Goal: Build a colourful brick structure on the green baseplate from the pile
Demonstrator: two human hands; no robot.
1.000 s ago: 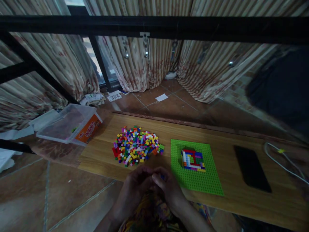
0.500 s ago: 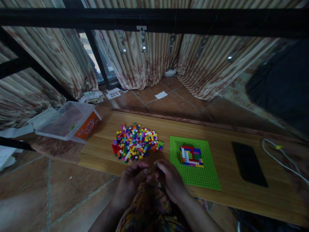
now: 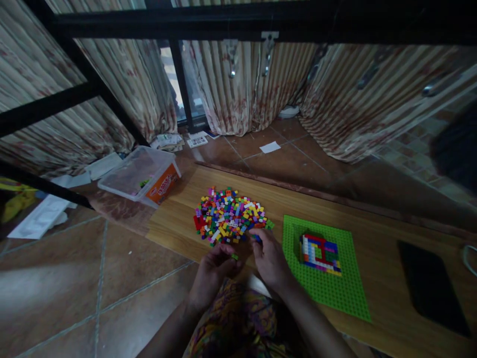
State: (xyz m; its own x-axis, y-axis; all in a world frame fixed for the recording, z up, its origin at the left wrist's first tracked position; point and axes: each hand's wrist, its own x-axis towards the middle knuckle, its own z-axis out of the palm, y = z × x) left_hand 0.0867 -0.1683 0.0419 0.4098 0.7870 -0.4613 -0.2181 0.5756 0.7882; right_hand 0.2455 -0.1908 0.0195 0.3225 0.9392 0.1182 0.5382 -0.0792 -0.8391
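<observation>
My left hand [image 3: 216, 266] is closed in a pinch on a small green toy brick [image 3: 234, 256], just in front of the pile. At the pile's near right edge is my right hand [image 3: 270, 256], its fingers curled over a small blue brick [image 3: 256, 238]. The pile of loose, many-coloured bricks [image 3: 229, 216] lies on the wooden board. Right of my hands is a green baseplate [image 3: 335, 298], bearing a low square build [image 3: 320, 253] of red, white, blue and yellow bricks. Below my right hand a white thing [image 3: 259, 286] shows, too blurred to name.
A clear plastic box [image 3: 126, 171] with an orange label stands left of the wooden board [image 3: 167, 223]. Toward the right end lies a dark flat phone-like slab [image 3: 432, 288], near a white cable [image 3: 469, 261]. Striped curtains [image 3: 238, 89] hang behind a dark metal frame.
My hands have moved apart; the right has gone forward to the pile's edge, while the left keeps its pinch. The view has swung left, so the board appears farther right.
</observation>
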